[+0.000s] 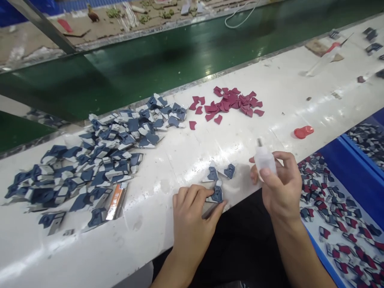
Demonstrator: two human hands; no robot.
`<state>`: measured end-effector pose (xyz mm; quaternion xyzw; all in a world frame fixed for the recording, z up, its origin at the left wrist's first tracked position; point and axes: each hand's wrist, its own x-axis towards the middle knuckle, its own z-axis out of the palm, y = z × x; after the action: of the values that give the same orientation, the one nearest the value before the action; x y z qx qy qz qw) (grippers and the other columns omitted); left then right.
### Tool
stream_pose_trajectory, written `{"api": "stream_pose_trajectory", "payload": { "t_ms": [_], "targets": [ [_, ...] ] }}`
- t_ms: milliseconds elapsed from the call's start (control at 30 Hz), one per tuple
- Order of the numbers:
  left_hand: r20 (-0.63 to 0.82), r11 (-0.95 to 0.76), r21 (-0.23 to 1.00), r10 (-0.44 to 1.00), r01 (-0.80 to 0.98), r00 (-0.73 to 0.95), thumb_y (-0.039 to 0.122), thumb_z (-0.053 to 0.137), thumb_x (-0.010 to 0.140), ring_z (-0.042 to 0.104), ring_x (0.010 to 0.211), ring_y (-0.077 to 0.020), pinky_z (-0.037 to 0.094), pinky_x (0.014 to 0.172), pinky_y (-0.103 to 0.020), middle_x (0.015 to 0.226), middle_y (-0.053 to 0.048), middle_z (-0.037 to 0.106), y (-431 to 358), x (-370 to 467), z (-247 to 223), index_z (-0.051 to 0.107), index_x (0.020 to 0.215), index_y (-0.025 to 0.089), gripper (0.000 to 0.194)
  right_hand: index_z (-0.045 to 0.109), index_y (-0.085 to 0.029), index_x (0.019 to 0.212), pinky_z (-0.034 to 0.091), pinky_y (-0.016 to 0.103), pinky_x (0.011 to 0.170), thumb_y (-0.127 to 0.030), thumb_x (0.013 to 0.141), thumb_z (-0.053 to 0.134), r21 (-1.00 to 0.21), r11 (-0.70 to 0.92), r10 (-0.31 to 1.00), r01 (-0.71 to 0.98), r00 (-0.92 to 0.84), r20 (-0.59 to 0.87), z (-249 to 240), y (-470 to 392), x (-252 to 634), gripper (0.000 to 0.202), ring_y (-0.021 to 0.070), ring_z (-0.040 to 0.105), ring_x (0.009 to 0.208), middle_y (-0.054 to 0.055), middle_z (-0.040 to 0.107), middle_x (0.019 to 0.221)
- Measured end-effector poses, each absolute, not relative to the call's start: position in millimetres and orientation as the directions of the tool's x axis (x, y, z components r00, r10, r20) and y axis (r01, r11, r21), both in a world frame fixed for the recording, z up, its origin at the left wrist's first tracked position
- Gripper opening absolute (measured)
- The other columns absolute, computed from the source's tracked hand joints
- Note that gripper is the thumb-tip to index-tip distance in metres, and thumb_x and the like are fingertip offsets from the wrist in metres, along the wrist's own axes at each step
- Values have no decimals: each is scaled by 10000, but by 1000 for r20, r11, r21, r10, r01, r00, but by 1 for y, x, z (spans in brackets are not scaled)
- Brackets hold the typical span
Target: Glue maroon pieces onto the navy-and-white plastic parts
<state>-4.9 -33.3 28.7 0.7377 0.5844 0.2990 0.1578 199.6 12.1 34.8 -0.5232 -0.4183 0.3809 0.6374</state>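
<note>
My left hand point(192, 212) rests on the white table's near edge, its fingertips pinching a small blue-and-white cut piece point(216, 194). Two more such pieces point(221, 172) lie just beyond it. My right hand point(279, 184) holds a small translucent squeeze bottle point(264, 158), nozzle pointing up, to the right of those pieces. A large heap of blue-and-white pieces point(99, 156) covers the table's left side. A smaller pile of dark red pieces point(231, 104) lies farther back in the middle.
A red bottle cap point(303, 131) lies on the white table point(270, 88). A blue tray point(351, 176) at the right holds several finished red-and-blue pieces. Another bottle point(325, 60) lies at the far right. A green conveyor belt point(168, 60) runs behind the table.
</note>
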Motion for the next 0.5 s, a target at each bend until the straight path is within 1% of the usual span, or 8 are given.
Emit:
{"api": "stream_pose_trajectory", "payload": {
  "t_ms": [67,133,200,267,333,400,433,500],
  "targets": [
    [271,-287,562,950,776,155,285,842,927,564,916,-214,370,815,-362,947,14,715,-34,-6,28,656,1049,256,225,646,-252,1172,602,337,764,-309,900,828,-992,121,952,32,278,125,42,25,203,332,201,747,859,27,787,1011],
    [280,-295,553,947,779,160,278,828,937,560,920,-219,360,813,-363,951,12,717,-34,-6,28,652,1053,258,212,697,-246,1218,585,391,916,-336,947,785,-983,87,978,163,172,115,51,39,203,299,236,735,1060,51,788,1113],
    [279,-285,555,949,782,147,264,813,948,561,929,-224,358,824,-366,961,5,719,-35,-6,27,651,1052,259,192,732,-257,1250,547,429,1006,-355,985,750,-949,91,991,303,70,117,59,55,199,283,253,694,1171,67,769,1241],
    [285,-282,550,948,786,141,263,803,955,565,925,-225,358,830,-367,962,2,720,-36,-7,25,656,1050,261,175,735,-273,1301,530,440,1039,-364,993,757,-911,139,989,387,-10,147,62,73,189,322,253,663,1190,69,733,1292],
    [309,-308,536,938,786,156,269,808,948,576,907,-220,361,821,-364,954,6,725,-36,-9,23,666,1052,264,176,725,-252,1320,544,419,1011,-352,988,776,-895,196,980,400,-96,172,62,91,174,350,237,662,1121,75,712,1258],
    [331,-320,531,931,784,155,270,813,933,593,892,-216,370,816,-365,946,11,732,-37,-12,19,678,1049,272,178,707,-217,1319,553,405,994,-293,975,791,-892,251,962,376,-201,186,59,107,157,362,227,673,1067,80,712,1223],
    [337,-319,537,930,781,148,268,819,919,604,888,-217,378,818,-368,944,12,739,-37,-14,16,685,1044,278,183,702,-203,1310,552,408,1004,-247,965,793,-885,275,948,375,-258,186,57,113,148,359,231,678,1071,85,717,1220],
    [347,-312,539,928,783,132,273,848,870,629,876,-227,393,809,-383,932,13,755,-38,-16,8,700,1017,294,210,701,-197,1312,534,433,1060,-160,949,779,-860,313,916,403,-367,161,56,122,134,373,256,677,1141,101,724,1242]
  ]
}}
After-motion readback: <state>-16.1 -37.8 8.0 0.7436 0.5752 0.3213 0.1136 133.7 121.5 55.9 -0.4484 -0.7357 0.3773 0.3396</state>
